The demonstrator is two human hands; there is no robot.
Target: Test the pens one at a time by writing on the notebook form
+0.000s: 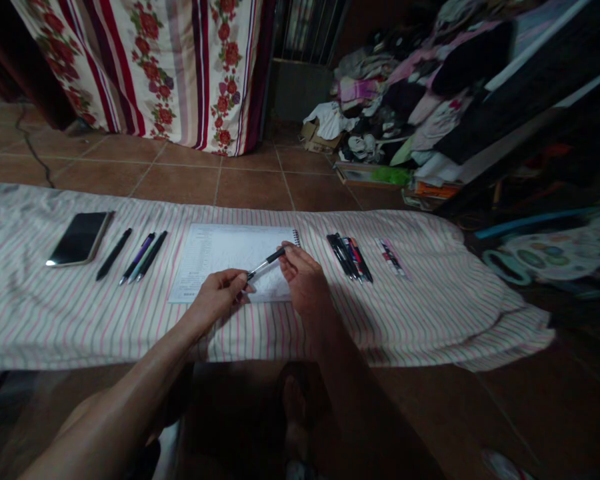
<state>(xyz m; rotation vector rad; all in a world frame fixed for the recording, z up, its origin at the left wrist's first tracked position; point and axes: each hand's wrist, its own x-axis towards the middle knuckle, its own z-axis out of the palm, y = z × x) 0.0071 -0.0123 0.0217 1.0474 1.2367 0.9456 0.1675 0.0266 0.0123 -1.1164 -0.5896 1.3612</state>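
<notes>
Both hands hold a pen [265,265] with a clear middle and dark ends, slanting up to the right above a spiral notepad [220,247]. My left hand [223,290] pinches its lower end, and my right hand [304,270] grips the upper black end. Whether that black end is a separate cap, I cannot tell. Left of the notepad lie several pens, among them a black pen [114,255] and a purple-and-black pen [138,257]. To the right is a bunch of dark pens [350,257], with pink-and-white slim pieces [391,257] beside it.
A smartphone [80,238] lies at the left on the striped cloth [445,293] covering the low table. Beyond it are a tiled floor [190,173] and a floral curtain [180,67]. A heap of clothes [405,93] is piled at the back right.
</notes>
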